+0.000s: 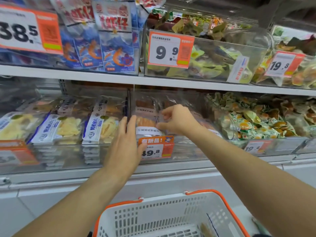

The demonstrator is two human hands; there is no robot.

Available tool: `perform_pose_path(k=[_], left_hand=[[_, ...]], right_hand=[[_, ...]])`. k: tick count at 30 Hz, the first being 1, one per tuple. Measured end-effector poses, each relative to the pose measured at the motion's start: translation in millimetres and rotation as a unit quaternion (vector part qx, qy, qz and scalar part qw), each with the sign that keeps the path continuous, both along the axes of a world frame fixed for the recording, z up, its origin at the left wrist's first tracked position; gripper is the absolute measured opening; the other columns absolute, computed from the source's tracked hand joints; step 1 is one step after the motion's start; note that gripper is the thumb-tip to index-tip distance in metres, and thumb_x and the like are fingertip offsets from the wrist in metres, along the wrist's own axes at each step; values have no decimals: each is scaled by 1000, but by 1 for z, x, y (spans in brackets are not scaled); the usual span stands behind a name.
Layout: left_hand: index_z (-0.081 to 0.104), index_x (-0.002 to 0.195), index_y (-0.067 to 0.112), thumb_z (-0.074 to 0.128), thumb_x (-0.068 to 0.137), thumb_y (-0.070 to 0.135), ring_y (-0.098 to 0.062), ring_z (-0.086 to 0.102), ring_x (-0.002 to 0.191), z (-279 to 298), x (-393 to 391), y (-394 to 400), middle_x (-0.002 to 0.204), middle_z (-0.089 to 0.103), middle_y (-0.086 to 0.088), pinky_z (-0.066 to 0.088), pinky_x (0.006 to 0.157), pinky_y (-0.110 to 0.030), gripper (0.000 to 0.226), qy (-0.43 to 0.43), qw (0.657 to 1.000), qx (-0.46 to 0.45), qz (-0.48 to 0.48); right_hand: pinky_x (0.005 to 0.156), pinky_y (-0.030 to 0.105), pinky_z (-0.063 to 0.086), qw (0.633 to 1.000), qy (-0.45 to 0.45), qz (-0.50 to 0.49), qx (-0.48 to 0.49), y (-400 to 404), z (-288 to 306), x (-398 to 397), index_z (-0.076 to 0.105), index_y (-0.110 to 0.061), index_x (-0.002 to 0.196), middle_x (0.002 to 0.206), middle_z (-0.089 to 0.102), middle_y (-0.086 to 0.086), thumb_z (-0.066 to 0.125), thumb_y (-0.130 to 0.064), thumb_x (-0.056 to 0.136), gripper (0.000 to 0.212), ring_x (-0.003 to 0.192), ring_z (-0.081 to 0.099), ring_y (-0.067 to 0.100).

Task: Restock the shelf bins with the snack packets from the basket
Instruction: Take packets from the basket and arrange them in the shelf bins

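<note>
At the centre of the frame a snack packet point(146, 124) with an orange-brown filling and a white label is being settled on top of the stack in the clear middle bin point(188, 149), the one fronted by the orange price tag point(156, 148) marked 49.8. The left hand point(125, 144) is laid with straight, relaxed fingers against the packet's left edge and the bin's front left corner, holding nothing, its thumb resting by the tag. The right hand point(177, 119) is reached over the bin front, and its curled fingers are closed on the packet's right edge in a narrow pinch. The packet is thus already inside the bin, lying roughly flat, and appears to need only a final straightening. To the left of centre, the neighbouring bin of fish-slice packets point(100, 127) is seen stacked nearly to its rim, and at the right of the frame a bin of small green-and-yellow packets point(253, 124) is heaped full. At the bottom of the frame the white basket point(153, 207) with orange handles is held below the shelf; most of its visible interior appears bare, with only what seems to be one packet point(206, 229) showing at its lower right, though the floor of the basket is largely cut off by the frame edge. From this the restocking is judged to be well advanced, with little left to shelve.
</note>
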State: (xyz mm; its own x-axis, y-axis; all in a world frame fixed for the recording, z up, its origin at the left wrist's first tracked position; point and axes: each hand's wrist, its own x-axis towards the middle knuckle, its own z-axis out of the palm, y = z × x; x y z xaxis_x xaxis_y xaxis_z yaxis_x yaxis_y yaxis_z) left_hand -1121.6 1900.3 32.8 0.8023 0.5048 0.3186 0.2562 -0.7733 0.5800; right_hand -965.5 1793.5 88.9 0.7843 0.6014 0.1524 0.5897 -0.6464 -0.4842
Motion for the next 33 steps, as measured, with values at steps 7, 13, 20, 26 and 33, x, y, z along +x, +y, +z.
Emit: perform_pose_path(k=[7,13,20,26,33], left_hand=[[29,152,26,61,97,26,-28,23,148,-1,4,-4,162,-8,6,36,112,-43,64,37,999,7,22],[31,151,24,59,98,25,-27,20,149,-2,3,-3,163,-7,5,35,113,-44,60,37,999,1,21],[38,144,22,68,91,27,-31,20,147,0,-3,-9,159,12,-9,32,116,-46,62,15,998,46,41],[62,100,15,68,84,12,-25,53,89,-1,-8,-52,101,56,-4,46,75,-41,18,-218,948,219,-81],[65,82,19,60,95,21,-17,61,64,-140,-12,-129,70,67,2,54,66,-39,13,110,979,-106,-136]], right_hand=[[94,22,44,984,-7,152,-96,11,3,-5,63,-27,134,139,60,-6,69,-39,91,45,121,58,13],[83,22,42,981,7,160,-107,16,4,-5,66,-25,130,135,62,-5,71,-37,89,43,104,57,6],[72,15,43,942,-141,20,303,-42,-19,-39,70,-18,88,85,64,-11,65,-5,87,14,79,56,7],[70,11,38,954,-111,-29,277,-132,-126,-50,63,-16,89,84,60,-4,62,3,85,19,78,53,5],[91,39,50,984,110,-138,-29,-210,-271,-60,56,-15,124,126,51,4,65,-16,87,38,103,58,22]])
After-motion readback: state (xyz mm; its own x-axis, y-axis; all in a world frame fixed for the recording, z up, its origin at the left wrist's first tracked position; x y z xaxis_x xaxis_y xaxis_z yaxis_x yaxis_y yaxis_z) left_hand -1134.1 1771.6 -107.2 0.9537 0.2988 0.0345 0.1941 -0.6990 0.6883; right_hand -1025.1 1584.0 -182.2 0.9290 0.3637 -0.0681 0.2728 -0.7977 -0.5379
